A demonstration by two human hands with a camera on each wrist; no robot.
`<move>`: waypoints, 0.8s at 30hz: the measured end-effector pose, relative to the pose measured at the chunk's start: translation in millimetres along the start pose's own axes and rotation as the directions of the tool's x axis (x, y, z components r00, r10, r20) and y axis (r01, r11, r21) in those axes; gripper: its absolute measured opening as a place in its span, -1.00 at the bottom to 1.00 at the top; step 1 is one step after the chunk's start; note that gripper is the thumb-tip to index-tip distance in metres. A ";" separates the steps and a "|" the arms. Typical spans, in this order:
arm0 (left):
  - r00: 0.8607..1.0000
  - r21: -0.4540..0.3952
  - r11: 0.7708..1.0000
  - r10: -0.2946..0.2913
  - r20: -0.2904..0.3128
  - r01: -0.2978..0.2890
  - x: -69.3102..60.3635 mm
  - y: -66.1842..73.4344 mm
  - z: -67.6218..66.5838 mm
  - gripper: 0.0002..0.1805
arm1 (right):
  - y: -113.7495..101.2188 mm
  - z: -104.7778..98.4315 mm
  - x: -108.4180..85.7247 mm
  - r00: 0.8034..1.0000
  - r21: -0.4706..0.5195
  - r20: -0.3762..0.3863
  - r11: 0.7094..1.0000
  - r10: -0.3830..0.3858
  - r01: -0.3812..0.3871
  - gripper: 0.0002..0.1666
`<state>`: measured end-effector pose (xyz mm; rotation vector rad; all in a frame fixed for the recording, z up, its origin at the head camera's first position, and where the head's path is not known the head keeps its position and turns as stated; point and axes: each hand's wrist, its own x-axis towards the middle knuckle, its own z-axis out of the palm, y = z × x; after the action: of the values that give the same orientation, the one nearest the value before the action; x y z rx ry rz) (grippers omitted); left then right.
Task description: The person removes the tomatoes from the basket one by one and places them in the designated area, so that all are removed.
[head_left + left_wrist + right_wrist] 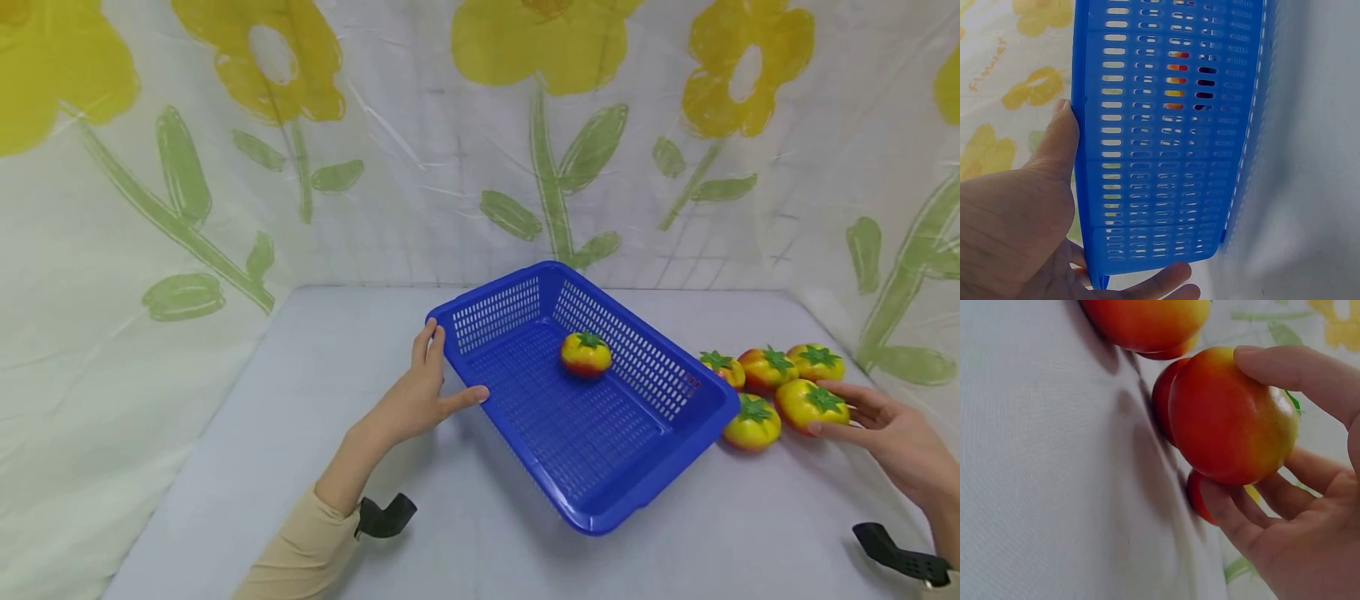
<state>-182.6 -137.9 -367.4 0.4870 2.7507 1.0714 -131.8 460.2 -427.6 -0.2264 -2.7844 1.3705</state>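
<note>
A blue plastic basket (525, 433) with slotted walls sits at an angle in the middle of the table, one red-and-yellow toy tomato (586, 355) inside it. At its left corner my left hand (420, 387) holds the rim; in the left wrist view the thumb (1060, 140) lies along the rim and fingers reach round the end wall. Right of the basket, my right hand (892, 429) grips another toy tomato (806, 406) between thumb and fingers. The right wrist view shows this tomato (1229, 419) held off the white surface, its leafy top mostly hidden.
Several more toy tomatoes stand beside the basket's right end, among them a front one (752, 423) and a back one (816, 362). The white table (300, 400) meets a flower-painted sheet (405, 167) at the back and sides. Each wrist wears a black mount (386, 515).
</note>
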 end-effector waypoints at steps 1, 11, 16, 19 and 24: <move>1.000 0.001 1.000 -0.002 0.000 0.002 0.0 0.3 0.2 0.32 | 0.1 0.0 0.1 1.000 -0.003 0.009 1.000 -0.002 0.003 -0.25; 1.000 0.017 1.000 0.000 -0.001 0.000 -0.4 1.4 0.1 0.32 | 3.0 1.3 2.7 0.995 -0.023 0.091 0.999 0.031 -0.029 -0.17; 1.000 0.021 1.000 0.005 -0.002 -0.005 -0.8 0.9 0.5 0.31 | 3.6 1.5 4.6 0.993 -0.039 0.100 0.998 0.057 -0.053 -0.07; 1.000 0.022 1.000 0.002 -0.002 -0.002 -1.0 1.5 -0.2 0.31 | 2.8 1.4 5.5 0.993 -0.049 0.097 0.997 0.062 -0.058 -0.04; 1.000 0.018 1.000 0.003 0.004 -0.003 0.0 1.8 -0.5 0.32 | 1.4 0.6 4.4 0.992 -0.061 0.098 0.996 0.074 -0.069 0.01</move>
<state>-182.2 -136.9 -365.8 0.4960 2.7592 1.0453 -136.0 461.2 -429.2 -0.2692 -2.9279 1.3537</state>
